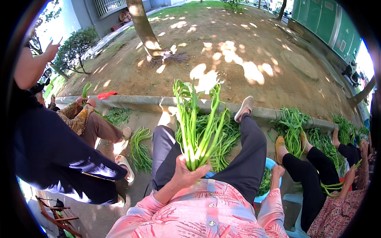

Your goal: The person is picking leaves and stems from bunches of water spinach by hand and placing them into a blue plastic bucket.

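Observation:
My left hand (pixel 187 174) is closed around the lower ends of a bunch of water spinach (pixel 195 131), thick pale-green stems standing upright with leaves at the top. Down at my right side, my right hand (pixel 278 171) is curled beside the rim of a light-blue basin (pixel 271 163); its fingers are partly hidden, and what they hold cannot be made out. Cut greens (pixel 265 183) lie in that basin. Between my spread legs, behind the bunch, a large heap of water spinach (pixel 227 141) covers the ground.
A concrete curb (pixel 149 102) runs across ahead, with dirt and a tree (pixel 145 29) beyond. Someone in dark clothes (pixel 59 150) stands close on my left, beside a seated person. Seated people on my right have more greens (pixel 291 129) at their feet. A folding wooden stool (pixel 57 218) is lower left.

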Demonstrator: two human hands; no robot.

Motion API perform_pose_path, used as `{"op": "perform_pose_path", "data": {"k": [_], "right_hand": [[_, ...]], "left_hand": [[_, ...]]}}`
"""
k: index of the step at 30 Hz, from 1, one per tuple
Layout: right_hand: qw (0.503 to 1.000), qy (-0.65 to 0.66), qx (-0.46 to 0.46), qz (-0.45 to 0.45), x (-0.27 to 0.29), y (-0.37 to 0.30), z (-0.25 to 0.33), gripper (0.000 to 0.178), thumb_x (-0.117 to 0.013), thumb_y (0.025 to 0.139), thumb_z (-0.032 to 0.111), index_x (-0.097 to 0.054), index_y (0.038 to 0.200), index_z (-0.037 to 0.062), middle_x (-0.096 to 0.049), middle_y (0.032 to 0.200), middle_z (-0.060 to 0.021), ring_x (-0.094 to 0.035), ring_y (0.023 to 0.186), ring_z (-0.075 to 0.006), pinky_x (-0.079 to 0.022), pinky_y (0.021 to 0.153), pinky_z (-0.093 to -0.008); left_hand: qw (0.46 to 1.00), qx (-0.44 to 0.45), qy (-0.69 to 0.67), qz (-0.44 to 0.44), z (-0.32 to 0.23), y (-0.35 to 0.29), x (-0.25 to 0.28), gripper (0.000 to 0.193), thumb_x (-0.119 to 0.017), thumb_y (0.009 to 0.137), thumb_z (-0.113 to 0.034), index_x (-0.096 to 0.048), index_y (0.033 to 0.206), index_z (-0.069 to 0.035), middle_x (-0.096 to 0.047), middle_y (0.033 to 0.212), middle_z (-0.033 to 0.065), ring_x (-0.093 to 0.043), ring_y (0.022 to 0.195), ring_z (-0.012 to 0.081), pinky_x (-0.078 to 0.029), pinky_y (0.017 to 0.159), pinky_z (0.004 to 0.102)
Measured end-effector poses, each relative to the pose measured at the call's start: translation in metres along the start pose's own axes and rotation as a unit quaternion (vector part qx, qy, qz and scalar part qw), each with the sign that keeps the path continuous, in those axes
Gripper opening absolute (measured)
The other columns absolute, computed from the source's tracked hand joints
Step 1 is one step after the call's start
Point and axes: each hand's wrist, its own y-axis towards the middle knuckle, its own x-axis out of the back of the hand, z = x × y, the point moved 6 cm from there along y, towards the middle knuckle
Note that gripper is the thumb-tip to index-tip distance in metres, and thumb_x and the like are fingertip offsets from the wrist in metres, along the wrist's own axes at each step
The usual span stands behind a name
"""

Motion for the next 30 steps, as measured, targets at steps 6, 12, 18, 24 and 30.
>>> {"op": "perform_pose_path", "data": {"k": [6,12,18,24,30], "right_hand": [[0.971,-0.16,0.111,-0.139,-0.01,-0.023,-0.029,0.018,-0.06,0.058,0.008,-0.058,0.065,-0.0085,-0.06,0.074,-0.0244,-0.058,0.069,-0.0381,-0.046,0.06,-0.0419],[0.973,0.049,-0.183,0.133,0.002,-0.036,0.013,0.016,-0.056,0.063,0.006,-0.059,0.059,-0.0093,-0.06,0.06,-0.0209,-0.062,0.059,-0.0319,-0.05,0.061,-0.0376],[0.958,0.232,-0.162,0.047,0.017,-0.002,0.033,0.016,-0.055,0.075,0.013,-0.062,0.077,-0.0009,-0.059,0.06,-0.0113,-0.057,0.049,-0.0186,-0.048,0.045,-0.0291],[0.797,0.502,0.047,0.332,0.061,-0.093,0.261,0.027,-0.055,0.083,0.016,-0.055,0.1,-0.006,-0.06,0.077,-0.0116,-0.061,0.065,-0.0184,-0.053,0.06,-0.0307],[0.566,0.543,0.044,0.619,0.045,-0.215,0.364,0.059,-0.064,0.077,0.038,-0.046,0.112,-0.0058,-0.056,0.105,-0.0148,-0.054,0.099,-0.0249,-0.043,0.088,-0.0353]], "left_hand": [[0.997,-0.04,0.054,0.029,-0.013,-0.002,-0.003,0.009,-0.062,0.072,0.001,-0.057,0.08,0.001,-0.055,0.065,-0.0011,-0.048,0.056,0.0039,-0.041,0.051,0.0194],[0.992,-0.075,0.095,-0.021,-0.011,-0.009,0.005,0.013,-0.063,0.07,0.0,-0.058,0.082,-0.001,-0.057,0.065,0.0001,-0.052,0.056,0.0062,-0.042,0.051,0.0209],[0.838,-0.136,0.529,0.012,-0.013,0.026,0.011,0.018,-0.057,0.078,-0.028,-0.056,0.095,-0.022,-0.06,0.093,-0.0002,-0.055,0.072,0.0161,-0.043,0.063,0.034],[0.918,-0.174,0.355,0.009,-0.019,0.036,-0.005,0.025,-0.064,0.071,-0.018,-0.055,0.093,-0.008,-0.055,0.063,0.006,-0.054,0.052,0.0216,-0.045,0.051,0.0329],[0.858,-0.114,0.492,0.093,0.027,0.003,-0.019,0.033,-0.063,0.069,-0.015,-0.05,0.096,-0.003,-0.056,0.066,0.0137,-0.057,0.057,0.0297,-0.044,0.049,0.0396]]}}
